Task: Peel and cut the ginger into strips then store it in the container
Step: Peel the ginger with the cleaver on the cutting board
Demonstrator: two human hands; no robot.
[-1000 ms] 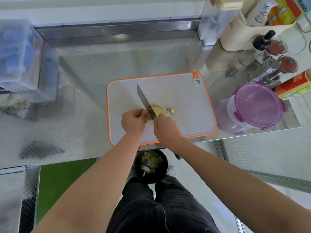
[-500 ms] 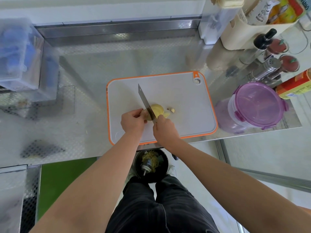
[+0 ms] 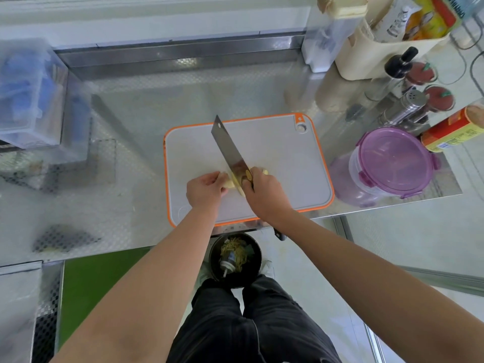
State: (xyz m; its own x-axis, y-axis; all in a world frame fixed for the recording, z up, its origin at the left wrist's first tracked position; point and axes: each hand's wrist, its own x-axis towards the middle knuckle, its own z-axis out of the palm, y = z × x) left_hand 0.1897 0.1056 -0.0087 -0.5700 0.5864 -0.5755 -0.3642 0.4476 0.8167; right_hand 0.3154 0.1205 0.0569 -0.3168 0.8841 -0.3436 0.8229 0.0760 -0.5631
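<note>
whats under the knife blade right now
The ginger, lying on the cutting board and held by the left hand. The right hand grips the knife, which covers where its edge meets the ginger.

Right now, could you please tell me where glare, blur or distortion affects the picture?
Head view: light is soft and even, with faint shadows; the steel counter mirrors the bin, hazing its surface; the knife reflects the ginger; the box at far left is blurred; the wide-angle lens slightly bows the rail; the board is sharp.
</note>
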